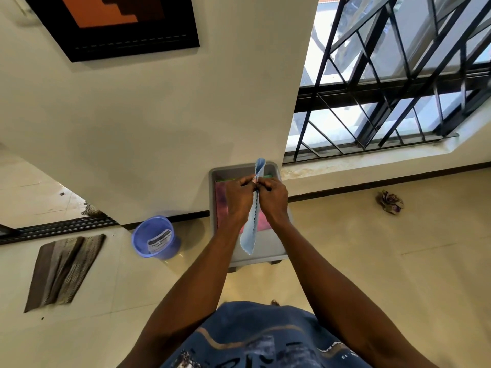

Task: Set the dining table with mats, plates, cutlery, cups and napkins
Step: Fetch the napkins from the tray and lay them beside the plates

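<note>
A light blue cloth napkin (249, 235) with a scalloped edge hangs folded between both hands, above a grey plastic bin (268, 251) on the floor by the wall. My left hand (239, 199) pinches the napkin's upper part from the left. My right hand (273, 199) pinches it from the right, fingertips meeting my left hand's. Inside the bin lie flat pink-red mats (221, 200) and a green edge (265, 176). No dining table is in view.
A blue plastic bucket (155, 236) with a label stands left of the bin. A brown striped floor mat (63, 269) lies further left. A crumpled wrapper (389, 201) sits on the tiled floor at right. Barred window and framed picture are on the wall.
</note>
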The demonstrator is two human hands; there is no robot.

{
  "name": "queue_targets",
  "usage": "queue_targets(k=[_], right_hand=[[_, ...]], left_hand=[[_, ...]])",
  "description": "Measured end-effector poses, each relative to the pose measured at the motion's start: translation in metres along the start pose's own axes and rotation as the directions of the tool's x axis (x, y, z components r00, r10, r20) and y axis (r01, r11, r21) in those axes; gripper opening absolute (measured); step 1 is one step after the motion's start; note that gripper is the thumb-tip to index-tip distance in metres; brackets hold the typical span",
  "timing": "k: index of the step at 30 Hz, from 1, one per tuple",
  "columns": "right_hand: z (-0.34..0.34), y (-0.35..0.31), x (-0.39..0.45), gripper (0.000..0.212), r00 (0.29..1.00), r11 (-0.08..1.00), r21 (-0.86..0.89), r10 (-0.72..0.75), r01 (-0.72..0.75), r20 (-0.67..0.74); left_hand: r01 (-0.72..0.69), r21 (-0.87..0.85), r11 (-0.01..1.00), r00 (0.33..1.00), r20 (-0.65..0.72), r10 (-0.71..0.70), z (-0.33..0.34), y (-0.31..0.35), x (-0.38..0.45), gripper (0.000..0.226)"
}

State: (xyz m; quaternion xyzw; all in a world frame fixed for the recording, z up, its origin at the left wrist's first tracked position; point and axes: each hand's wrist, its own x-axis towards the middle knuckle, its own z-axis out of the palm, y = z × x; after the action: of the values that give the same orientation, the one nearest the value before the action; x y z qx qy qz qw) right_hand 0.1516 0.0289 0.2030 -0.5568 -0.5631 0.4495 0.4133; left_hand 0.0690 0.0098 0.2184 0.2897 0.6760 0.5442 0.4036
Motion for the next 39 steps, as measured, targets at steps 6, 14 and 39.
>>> queue_targets(k=[6,14,39], right_hand=[[-0.003,-0.013,-0.001,0.022,0.994,0.993,0.080,0.087,-0.092,0.068],[-0.019,-0.030,0.008,0.032,0.968,0.954,0.217,0.170,-0.209,0.184],[-0.016,-0.073,0.070,0.045,0.923,0.983,0.128,0.078,-0.135,0.377]], left_hand=[[-0.013,-0.012,1.000,0.998,0.066,0.014,-0.009,0.010,0.001,0.022],[-0.075,-0.130,0.989,0.990,0.111,0.089,-0.026,0.024,0.003,0.029],[-0.312,-0.005,0.950,0.950,-0.014,0.312,-0.085,0.117,0.063,0.014]])
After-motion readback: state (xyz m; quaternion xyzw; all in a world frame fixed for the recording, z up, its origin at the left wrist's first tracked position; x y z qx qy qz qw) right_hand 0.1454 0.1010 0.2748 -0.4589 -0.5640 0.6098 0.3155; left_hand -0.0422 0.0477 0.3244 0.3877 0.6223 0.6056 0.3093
